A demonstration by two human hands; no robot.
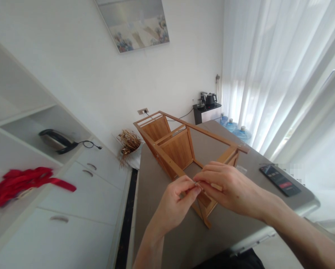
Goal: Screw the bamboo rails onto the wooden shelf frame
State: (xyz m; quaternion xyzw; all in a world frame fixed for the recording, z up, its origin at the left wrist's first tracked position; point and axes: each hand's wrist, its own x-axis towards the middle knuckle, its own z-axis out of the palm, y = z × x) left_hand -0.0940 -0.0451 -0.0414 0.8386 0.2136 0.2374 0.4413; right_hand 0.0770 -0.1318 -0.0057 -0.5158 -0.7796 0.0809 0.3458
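Left hand (177,197): pinched on a small piece (196,184), too tiny to identify.
Right hand (223,184): pinched there too.
Wooden rack (177,150): lying on the table (181,244), beneath and beyond the grip.

Wooden frame (179,151) is orange-brn, table (153,190) gry-brn, cloth (30,178) red, curtain (254,67) wht.

The shelf frame (176,150) rests on the table (173,250), left hand (178,201) and right hand (226,183) at its near end, a small piece (197,184) between them. To its right, a phone (279,181) lies on the table. Over on the left, a cabinet (74,243) holds a kettle (58,142), a cloth heap (24,183) nearer the person. Beyond the table I see a dried plant (129,143), left, and water jugs (242,133), right, by the curtain (254,48)
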